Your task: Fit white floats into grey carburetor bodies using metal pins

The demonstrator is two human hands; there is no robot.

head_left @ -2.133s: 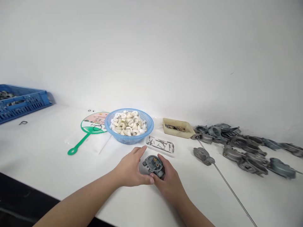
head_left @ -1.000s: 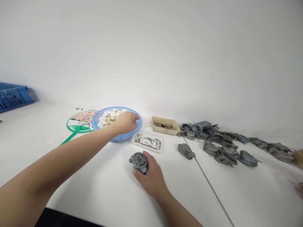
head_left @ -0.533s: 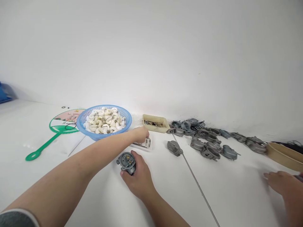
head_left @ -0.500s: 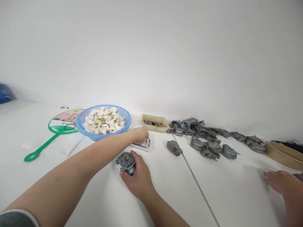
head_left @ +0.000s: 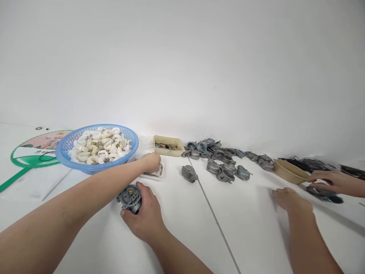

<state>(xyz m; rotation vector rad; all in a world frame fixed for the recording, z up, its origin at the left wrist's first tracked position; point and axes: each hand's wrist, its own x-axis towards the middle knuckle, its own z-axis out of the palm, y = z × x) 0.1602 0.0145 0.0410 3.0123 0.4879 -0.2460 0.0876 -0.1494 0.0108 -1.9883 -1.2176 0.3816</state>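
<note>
My right hand (head_left: 149,219) is wrapped around a grey metal carburetor body (head_left: 129,197) just above the white table. The open side of the carburetor faces up and shows brass jets. My left hand (head_left: 152,162) reaches across to a small clear plastic tray (head_left: 163,173) holding small metal parts. Its fingers are bent closed over the tray, and what they pinch, if anything, is hidden. Close behind the left forearm stands a blue basket (head_left: 134,150) full of white, ring-shaped plastic floats (head_left: 99,146).
A cream bin (head_left: 168,153) holds small metal pieces. Several carburetor bowls (head_left: 225,173) lie along the wall. A thin metal rod (head_left: 215,219) crosses the table, and a green fan (head_left: 35,161) lies left. A co-worker's hands (head_left: 291,198) are at right, near a tan tub (head_left: 288,174).
The view has turned right, so everything sits further left. More of the co-worker's hands and dark parts shows. My left hand stays at the clear tray and my right hand keeps the carburetor body.
</note>
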